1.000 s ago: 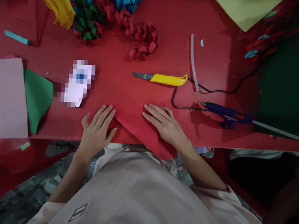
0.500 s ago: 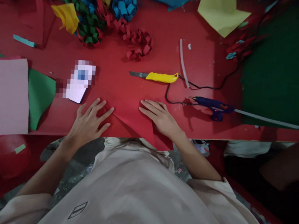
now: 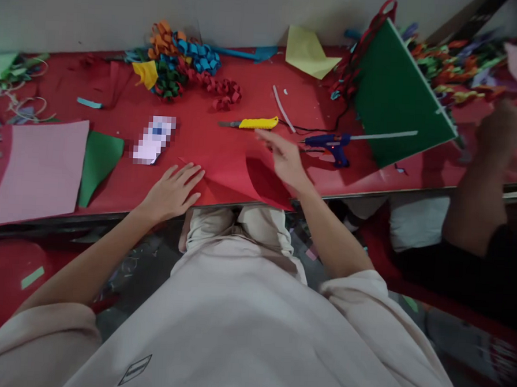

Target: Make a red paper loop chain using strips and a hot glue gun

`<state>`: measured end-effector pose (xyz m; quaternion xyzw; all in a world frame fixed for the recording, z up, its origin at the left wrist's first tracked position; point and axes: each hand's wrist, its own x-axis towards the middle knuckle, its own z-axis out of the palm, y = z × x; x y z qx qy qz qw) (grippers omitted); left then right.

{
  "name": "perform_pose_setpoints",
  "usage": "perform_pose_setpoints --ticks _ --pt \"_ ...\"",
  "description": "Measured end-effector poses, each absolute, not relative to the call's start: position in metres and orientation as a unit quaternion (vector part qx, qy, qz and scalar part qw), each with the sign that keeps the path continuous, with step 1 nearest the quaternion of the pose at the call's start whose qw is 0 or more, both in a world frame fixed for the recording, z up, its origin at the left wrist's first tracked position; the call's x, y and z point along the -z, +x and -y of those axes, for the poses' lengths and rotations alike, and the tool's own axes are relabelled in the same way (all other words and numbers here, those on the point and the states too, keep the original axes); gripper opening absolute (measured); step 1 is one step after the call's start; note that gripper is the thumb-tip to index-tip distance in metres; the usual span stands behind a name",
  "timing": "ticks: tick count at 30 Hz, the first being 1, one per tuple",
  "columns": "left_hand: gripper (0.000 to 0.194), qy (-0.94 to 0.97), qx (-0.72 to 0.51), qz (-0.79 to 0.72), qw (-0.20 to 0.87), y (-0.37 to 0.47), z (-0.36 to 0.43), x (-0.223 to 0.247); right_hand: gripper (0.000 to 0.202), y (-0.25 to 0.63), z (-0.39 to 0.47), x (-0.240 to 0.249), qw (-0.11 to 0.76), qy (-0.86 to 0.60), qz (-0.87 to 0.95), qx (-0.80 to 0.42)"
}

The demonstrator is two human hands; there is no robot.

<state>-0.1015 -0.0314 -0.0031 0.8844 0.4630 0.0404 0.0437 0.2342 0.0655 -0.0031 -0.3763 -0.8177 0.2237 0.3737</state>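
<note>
A red paper sheet (image 3: pixel 228 177) lies at the table's front edge, part of it curled up on the right. Spread fingers of my left hand (image 3: pixel 172 192) rest at its left side, holding nothing. My right hand (image 3: pixel 284 157) is over the sheet's right side, fingers extended toward the yellow cutter (image 3: pixel 259 123) and nothing in them. The cutter's blade points left. Right of that hand lies a blue glue gun (image 3: pixel 328 144) with a long clear stick in its back.
Left are a phone (image 3: pixel 155 142), green paper (image 3: pixel 99 165) and a pink sheet (image 3: pixel 43 168). Curled paper chains (image 3: pixel 195 69) and yellow paper (image 3: pixel 309 53) lie behind. A green board (image 3: pixel 402 103) leans at right, beside another person's arm (image 3: pixel 480 182).
The view has tilted up, showing the wall and another person's hand. My right hand has lifted from the flat sheet, and the paper's right part now curls up.
</note>
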Motion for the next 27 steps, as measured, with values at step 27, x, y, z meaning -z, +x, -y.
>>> perform_pose_setpoints --ticks 27 --pt "0.013 0.83 -0.255 -0.422 -0.261 -0.078 0.139 -0.077 0.024 0.158 0.073 -0.052 0.336 -0.21 0.901 0.175"
